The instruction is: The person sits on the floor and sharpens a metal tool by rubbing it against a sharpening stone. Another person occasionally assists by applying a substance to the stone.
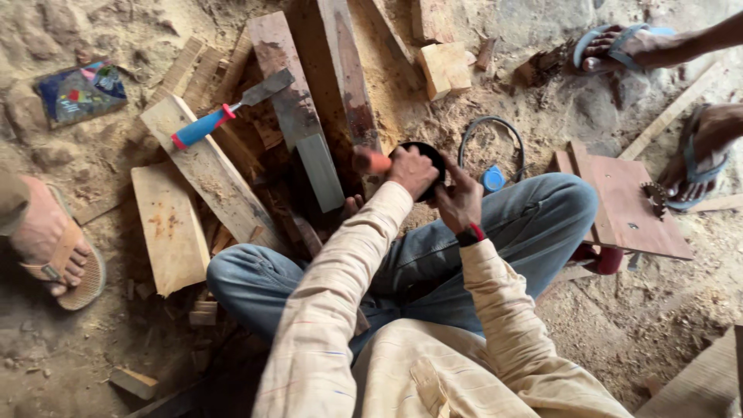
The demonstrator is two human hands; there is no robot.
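I sit cross-legged on a sawdust floor in blue jeans. My left hand [412, 170] is closed around a tool with an orange handle [370, 161] that sticks out to the left. My right hand [458, 203], with a red band at the wrist, has its fingers on a black round object [430, 153] just beyond both hands. How the tool meets the black object is hidden behind my hands. A dark plank [350, 85] lies directly beyond them.
A chisel with a blue and red handle [224, 116] lies on several planks [203, 166] at left. A wood block [445, 68], a black cable loop [491, 131], and a reddish board with a toothed wheel [656, 197] lie around. Other people's sandalled feet [54, 248] [627, 46] [704, 147] stand nearby.
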